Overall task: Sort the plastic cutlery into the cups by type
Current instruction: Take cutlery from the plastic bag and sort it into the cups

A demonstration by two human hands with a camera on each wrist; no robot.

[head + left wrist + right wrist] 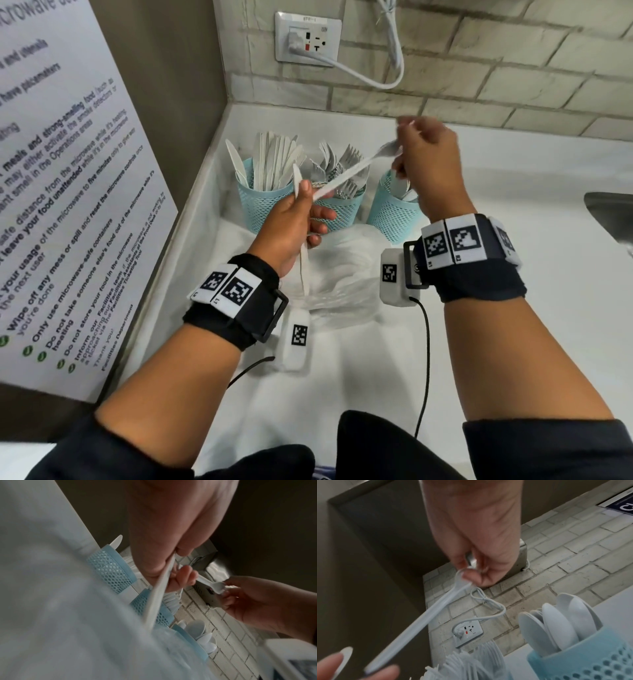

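Spoon [388, 149] pinched at bowel end by right hand [428, 161], handle w/ knife [297, 178] gripped in left hand [298, 219]. Mid-handoff; next prob. drop into spoon cup [390, 209].

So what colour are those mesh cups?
Light blue cups, with a fine mesh of holes; clearest in the head view.

White laminated notice sheet [68, 192] on the left wall, partly cut off: "meals and strong-smelling food", "leave your food unattended", "Wipe off any mess or spill", "Only use microwave-safe containers", "Do not take someone else's food out of the microwave", "Thank you! Facilities Department". Dark blue sign [623, 507] on the brick wall: only a white "C" shows.
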